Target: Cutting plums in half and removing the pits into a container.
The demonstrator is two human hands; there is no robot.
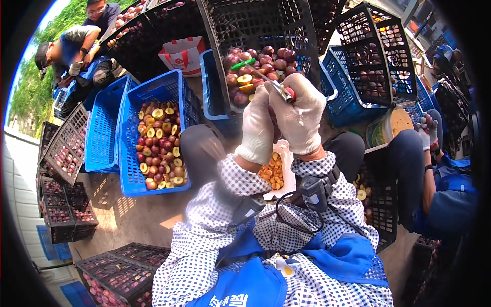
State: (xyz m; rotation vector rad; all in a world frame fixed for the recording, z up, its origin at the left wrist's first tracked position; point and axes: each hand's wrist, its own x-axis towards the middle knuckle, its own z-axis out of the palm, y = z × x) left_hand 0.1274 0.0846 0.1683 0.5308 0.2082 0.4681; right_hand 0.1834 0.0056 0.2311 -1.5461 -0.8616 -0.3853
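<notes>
A plum [290, 94] sits in the right hand [299, 105], fingers closed on it beside a green-ended metal tool [277, 86]; the left hand's [258, 120] hold is unclear. Beyond, mostly uncut plums [276, 64] remain; cut plums [161, 148] partly fill the blue crate [149, 88].

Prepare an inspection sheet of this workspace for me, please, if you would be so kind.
Surface: hard brownish floor, with sunlit patches and shadows.
Items in work: plums, some cut, in a tilted black crate; cut plums in a blue crate; orange pieces in a pale container; metal tool.
Clutter: red-and-white bag among the crates.
Hands: both gloved; right hand closed on the tool; left hand close beside it, grip unclear.
Cables: black cable looped near the right wrist.
Surroundings: co-workers left and right; greenery at far left.
</notes>
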